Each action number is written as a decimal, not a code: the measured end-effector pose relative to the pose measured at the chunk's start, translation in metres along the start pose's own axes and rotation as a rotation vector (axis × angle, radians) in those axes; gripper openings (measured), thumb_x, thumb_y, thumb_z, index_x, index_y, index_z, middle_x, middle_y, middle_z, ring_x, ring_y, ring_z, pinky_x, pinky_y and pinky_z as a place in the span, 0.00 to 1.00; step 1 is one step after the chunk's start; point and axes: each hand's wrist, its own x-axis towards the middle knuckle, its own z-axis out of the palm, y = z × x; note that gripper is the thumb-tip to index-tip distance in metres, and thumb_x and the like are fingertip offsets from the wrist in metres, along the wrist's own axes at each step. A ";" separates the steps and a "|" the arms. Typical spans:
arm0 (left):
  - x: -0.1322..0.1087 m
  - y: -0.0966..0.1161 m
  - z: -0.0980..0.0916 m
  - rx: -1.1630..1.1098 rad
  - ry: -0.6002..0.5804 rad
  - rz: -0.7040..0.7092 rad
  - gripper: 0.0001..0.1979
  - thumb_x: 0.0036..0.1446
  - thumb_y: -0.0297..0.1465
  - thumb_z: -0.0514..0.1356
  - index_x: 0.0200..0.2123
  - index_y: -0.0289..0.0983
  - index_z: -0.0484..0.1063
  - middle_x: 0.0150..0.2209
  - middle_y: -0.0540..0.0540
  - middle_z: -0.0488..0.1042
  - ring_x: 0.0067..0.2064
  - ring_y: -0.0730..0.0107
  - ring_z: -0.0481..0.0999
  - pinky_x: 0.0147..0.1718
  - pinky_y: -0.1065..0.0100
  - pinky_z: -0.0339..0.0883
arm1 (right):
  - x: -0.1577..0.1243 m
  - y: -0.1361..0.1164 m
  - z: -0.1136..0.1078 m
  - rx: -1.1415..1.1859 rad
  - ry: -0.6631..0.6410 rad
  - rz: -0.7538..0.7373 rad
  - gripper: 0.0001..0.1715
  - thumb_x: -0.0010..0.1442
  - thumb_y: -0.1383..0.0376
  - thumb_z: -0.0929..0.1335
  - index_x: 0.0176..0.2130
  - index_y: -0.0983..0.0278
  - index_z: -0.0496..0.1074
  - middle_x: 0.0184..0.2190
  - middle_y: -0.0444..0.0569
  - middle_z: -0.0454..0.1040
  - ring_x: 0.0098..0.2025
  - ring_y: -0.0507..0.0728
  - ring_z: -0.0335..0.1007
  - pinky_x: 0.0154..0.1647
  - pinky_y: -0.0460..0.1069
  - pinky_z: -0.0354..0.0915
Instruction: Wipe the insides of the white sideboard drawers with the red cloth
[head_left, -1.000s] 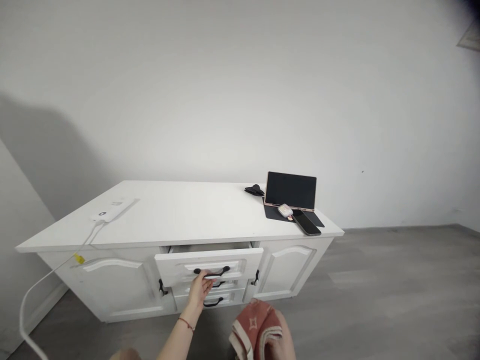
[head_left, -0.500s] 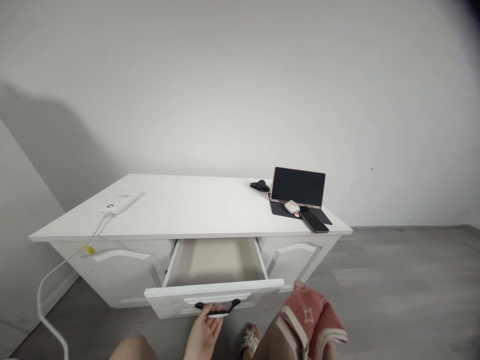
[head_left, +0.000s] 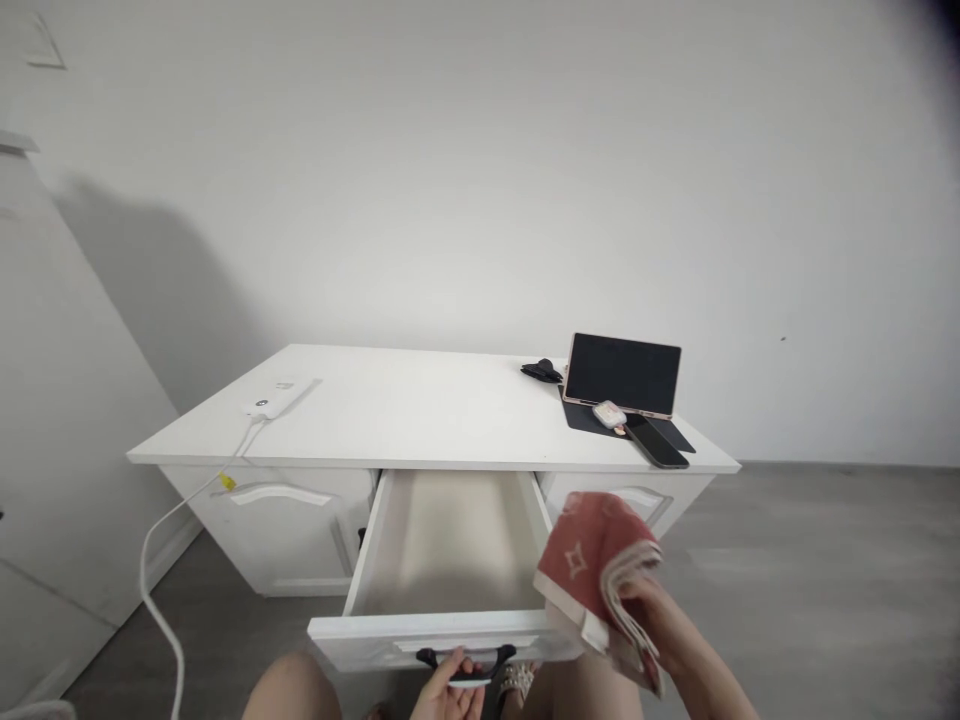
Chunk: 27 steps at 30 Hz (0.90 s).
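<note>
My left hand (head_left: 450, 692) has its fingers curled round the black handle (head_left: 501, 660) of a white drawer (head_left: 442, 628). The drawer stands pulled out from the middle of the white desk, and its pale inside holds nothing visible. In my right hand (head_left: 654, 608) is a folded red towel (head_left: 592, 548) with cream edging and a cream diamond pattern. It hangs over the drawer's right front corner, hiding part of it; I cannot tell whether the two touch. My right fingers are closed on the towel's right side, partly behind its folds.
On the white desktop (head_left: 420, 410) a tablet (head_left: 622, 375) stands propped at the right. A phone (head_left: 655, 441), a small pale case (head_left: 609, 414) and a black folded item (head_left: 541, 371) lie near it. A white power strip (head_left: 279, 398) with a cable (head_left: 154, 590) is at the left.
The drawer has come further out toward me, with my left hand still on its handle. My right hand has raised the towel from beside my leg to the drawer's right front corner.
</note>
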 end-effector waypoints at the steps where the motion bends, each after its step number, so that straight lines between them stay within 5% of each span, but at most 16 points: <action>1: -0.002 0.000 0.002 -0.004 -0.011 -0.002 0.10 0.55 0.19 0.64 0.25 0.37 0.70 0.20 0.49 0.77 0.27 0.67 0.81 0.31 0.71 0.73 | 0.003 -0.010 0.013 0.021 -0.026 0.028 0.11 0.33 0.64 0.68 0.24 0.61 0.66 0.19 0.41 0.66 0.22 0.52 0.61 0.27 0.47 0.63; 5: -0.014 0.002 0.008 0.017 -0.017 -0.027 0.10 0.57 0.20 0.63 0.25 0.36 0.70 0.20 0.49 0.78 0.27 0.70 0.81 0.32 0.72 0.74 | 0.023 -0.038 0.060 -0.034 -0.191 0.087 0.35 0.36 0.66 0.68 0.49 0.60 0.70 0.30 0.41 0.76 0.29 0.54 0.69 0.32 0.47 0.64; 11: -0.026 0.000 0.014 0.069 -0.027 0.017 0.10 0.58 0.24 0.64 0.24 0.35 0.70 0.20 0.50 0.78 0.24 0.74 0.79 0.26 0.75 0.71 | 0.075 -0.039 0.134 -0.572 -0.534 -0.117 0.22 0.49 0.67 0.64 0.45 0.63 0.74 0.35 0.47 0.77 0.35 0.56 0.71 0.37 0.49 0.66; 16: -0.028 0.001 0.014 0.054 -0.034 0.024 0.09 0.55 0.22 0.65 0.24 0.34 0.72 0.19 0.50 0.77 0.22 0.75 0.77 0.24 0.75 0.70 | 0.104 -0.004 0.190 -1.228 -0.700 -0.403 0.31 0.57 0.63 0.67 0.60 0.63 0.67 0.50 0.56 0.73 0.47 0.61 0.70 0.50 0.54 0.65; 22: -0.005 -0.002 -0.005 0.043 -0.080 0.024 0.09 0.50 0.21 0.68 0.23 0.35 0.74 0.21 0.49 0.78 0.25 0.70 0.80 0.24 0.74 0.69 | 0.117 0.055 0.216 -1.638 -1.129 -0.581 0.43 0.54 0.58 0.72 0.66 0.49 0.58 0.59 0.58 0.65 0.55 0.69 0.66 0.54 0.62 0.64; 27: 0.015 -0.009 -0.021 0.114 -0.094 0.162 0.11 0.40 0.25 0.74 0.20 0.38 0.74 0.23 0.49 0.80 0.29 0.67 0.81 0.26 0.73 0.68 | 0.130 0.082 0.229 -1.759 -1.085 -0.663 0.37 0.58 0.59 0.68 0.64 0.44 0.60 0.65 0.58 0.59 0.62 0.76 0.59 0.53 0.68 0.62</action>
